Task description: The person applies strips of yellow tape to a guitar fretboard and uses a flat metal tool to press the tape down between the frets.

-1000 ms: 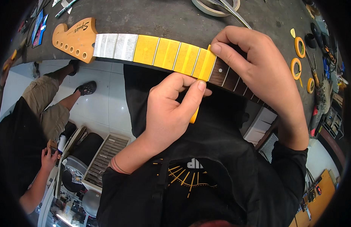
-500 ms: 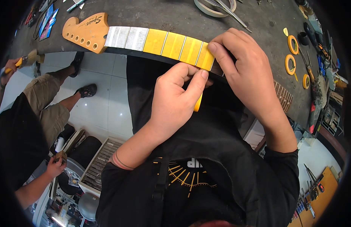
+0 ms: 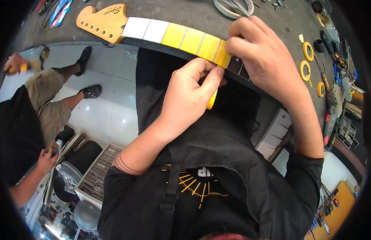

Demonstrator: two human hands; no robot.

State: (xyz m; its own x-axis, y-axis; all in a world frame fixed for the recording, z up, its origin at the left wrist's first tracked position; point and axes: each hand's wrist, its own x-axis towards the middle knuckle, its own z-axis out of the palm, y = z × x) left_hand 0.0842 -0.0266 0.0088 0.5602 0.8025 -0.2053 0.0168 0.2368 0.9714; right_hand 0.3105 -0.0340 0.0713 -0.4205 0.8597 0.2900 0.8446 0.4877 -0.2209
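Note:
A guitar neck (image 3: 99, 24) with a light wood headstock lies across the bench edge. White tape (image 3: 143, 29) covers its first frets and yellow tape (image 3: 181, 39) the following ones, with dark fretboard (image 3: 237, 64) showing beyond. My left hand (image 3: 191, 90) is under the neck's near edge, closed round a yellow tape roll (image 3: 211, 102), its thumb at the end of the last yellow strip. My right hand (image 3: 257, 54) has its fingers curled over that strip's far end, pinching at the tape; the exact contact of its fingertips is partly hidden.
On the dark bench (image 3: 193, 14) are a wide tape roll (image 3: 221, 12), several yellow rolls (image 3: 307, 51), and tools (image 3: 335, 70) at right. At left a co-worker (image 3: 49, 104) holds a brush (image 3: 33, 64). A crate (image 3: 95, 172) stands lower left.
The neck has shifted up and right in the picture. My right hand's fingers have curled further over the tape. The co-worker's brush hand has risen into fuller view at left.

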